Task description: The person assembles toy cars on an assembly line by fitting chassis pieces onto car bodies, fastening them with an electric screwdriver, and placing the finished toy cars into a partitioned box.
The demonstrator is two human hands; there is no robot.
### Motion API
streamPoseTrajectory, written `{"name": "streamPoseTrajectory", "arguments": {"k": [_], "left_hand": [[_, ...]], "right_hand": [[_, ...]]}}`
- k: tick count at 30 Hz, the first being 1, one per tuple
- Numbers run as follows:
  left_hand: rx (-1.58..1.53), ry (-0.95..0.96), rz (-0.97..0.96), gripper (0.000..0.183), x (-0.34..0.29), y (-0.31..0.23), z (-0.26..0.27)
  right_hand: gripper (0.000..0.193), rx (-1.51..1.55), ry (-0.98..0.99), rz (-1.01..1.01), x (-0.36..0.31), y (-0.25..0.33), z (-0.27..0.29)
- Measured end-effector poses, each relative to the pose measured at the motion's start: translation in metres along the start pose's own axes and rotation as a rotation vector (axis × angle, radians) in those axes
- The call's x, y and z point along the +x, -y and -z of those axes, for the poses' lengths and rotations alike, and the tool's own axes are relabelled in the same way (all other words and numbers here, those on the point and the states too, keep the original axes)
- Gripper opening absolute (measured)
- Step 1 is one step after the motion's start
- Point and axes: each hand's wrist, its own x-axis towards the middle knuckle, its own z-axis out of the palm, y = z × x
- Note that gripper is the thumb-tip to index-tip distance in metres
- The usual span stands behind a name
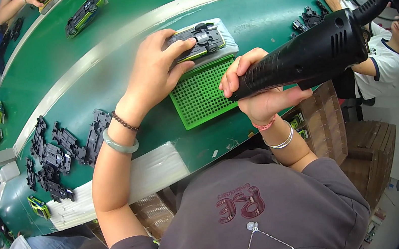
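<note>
My left hand [153,67] is closed around a toy car [207,39] lying wheels up, its grey-black underside showing and a yellow-green edge below. The car rests on a pale, padded-looking block [230,38]. My right hand [260,103] grips a black electric screwdriver [302,56] with a thick cable leaving its rear end. The tool's handle points left, and its tip is hidden behind my fingers. Between the hands sits a bright green perforated tray [201,101], just below the block.
Black plastic chassis parts [56,157] are heaped at left, near a small green car [39,207]. Another upturned car [86,14] lies at the far side. More black parts [309,17] are at right, beside a co-worker's hand [331,0]. Brown boxes [369,151] stand at lower right.
</note>
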Motion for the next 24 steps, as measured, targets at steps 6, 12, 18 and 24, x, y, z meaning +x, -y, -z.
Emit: {"name": "streamPoseTrajectory", "arguments": {"k": [6, 12, 18, 24], "left_hand": [[0.011, 0.002, 0.002, 0.039, 0.000, -0.001, -0.001], [-0.004, -0.045, -0.024, 0.037, -0.002, 0.003, -0.004], [-0.070, -0.001, -0.002, 0.053, 0.001, 0.004, 0.024], [-0.036, 0.207, 0.169, 0.071, -0.013, 0.024, 0.061]], "right_hand": [[0.094, -0.067, 0.044, 0.052, -0.003, -0.002, -0.002], [0.107, -0.179, 0.096, -0.132, -0.005, 0.002, -0.005], [0.107, -0.097, 0.079, -0.059, 0.012, 0.020, -0.011], [0.107, -0.058, 0.336, 0.204, 0.088, 0.041, -0.047]]}}
